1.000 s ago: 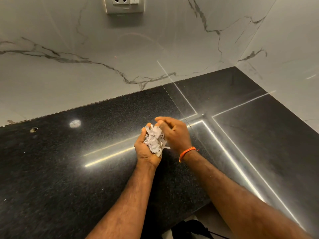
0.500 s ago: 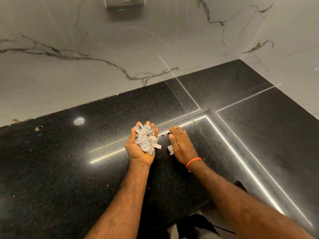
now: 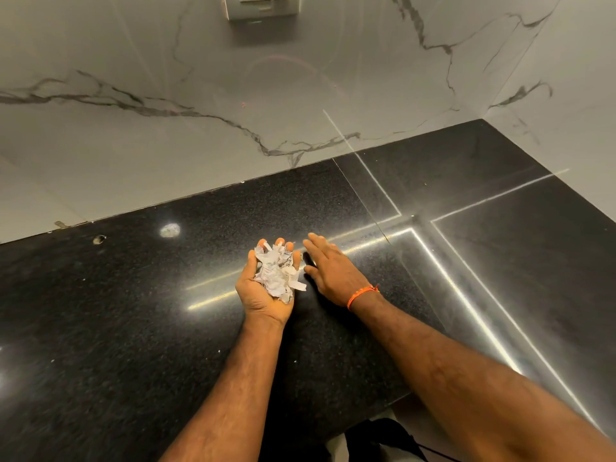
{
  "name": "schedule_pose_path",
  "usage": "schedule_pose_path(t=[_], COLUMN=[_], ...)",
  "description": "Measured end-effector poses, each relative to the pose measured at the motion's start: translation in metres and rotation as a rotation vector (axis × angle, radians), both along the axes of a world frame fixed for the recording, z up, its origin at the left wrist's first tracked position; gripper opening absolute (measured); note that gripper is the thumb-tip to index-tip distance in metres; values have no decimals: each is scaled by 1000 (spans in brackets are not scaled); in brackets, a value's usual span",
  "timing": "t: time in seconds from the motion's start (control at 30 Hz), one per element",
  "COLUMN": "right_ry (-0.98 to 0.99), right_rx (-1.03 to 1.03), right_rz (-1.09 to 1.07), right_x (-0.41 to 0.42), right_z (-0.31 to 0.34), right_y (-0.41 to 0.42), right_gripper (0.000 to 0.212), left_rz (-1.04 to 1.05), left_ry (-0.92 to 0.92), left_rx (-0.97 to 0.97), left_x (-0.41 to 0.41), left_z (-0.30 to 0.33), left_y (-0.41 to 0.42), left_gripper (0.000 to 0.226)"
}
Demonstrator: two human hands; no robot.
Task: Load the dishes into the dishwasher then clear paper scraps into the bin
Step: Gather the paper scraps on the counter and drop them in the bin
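Head view: the left hand [image 3: 266,288] lies palm up, fingers loosely cupped around a heap of paper scraps [image 3: 278,273] resting in its palm. Just beside it, the right hand [image 3: 333,270] lies palm down with fingers straight, flat on the black countertop [image 3: 133,311], grasping nothing.

No text, label or number can be read anywhere. The paper scraps [image 3: 277,273] carry fine grey print (too small and crumpled to make out).

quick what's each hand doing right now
left hand: palm up, cupped, holding paper scraps
right hand: open, fingers flat on the counter
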State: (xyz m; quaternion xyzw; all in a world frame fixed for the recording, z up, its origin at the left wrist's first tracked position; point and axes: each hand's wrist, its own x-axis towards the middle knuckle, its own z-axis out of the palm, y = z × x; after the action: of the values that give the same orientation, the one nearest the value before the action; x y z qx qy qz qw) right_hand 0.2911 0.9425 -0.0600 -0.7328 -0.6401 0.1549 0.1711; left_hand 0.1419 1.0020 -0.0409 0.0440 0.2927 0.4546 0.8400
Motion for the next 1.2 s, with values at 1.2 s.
schedule_pose_path(t=[1.2], right_ry=[-243], right_rx=[-113], right_rz=[-274], right_x=[-7], right_z=[40], right_y=[-25], right_gripper=[17], left_rz=[-83], left_ry=[51], left_rx=[-24], left_x=[27], left_z=[-2], left_y=[-25], left_gripper=[32])
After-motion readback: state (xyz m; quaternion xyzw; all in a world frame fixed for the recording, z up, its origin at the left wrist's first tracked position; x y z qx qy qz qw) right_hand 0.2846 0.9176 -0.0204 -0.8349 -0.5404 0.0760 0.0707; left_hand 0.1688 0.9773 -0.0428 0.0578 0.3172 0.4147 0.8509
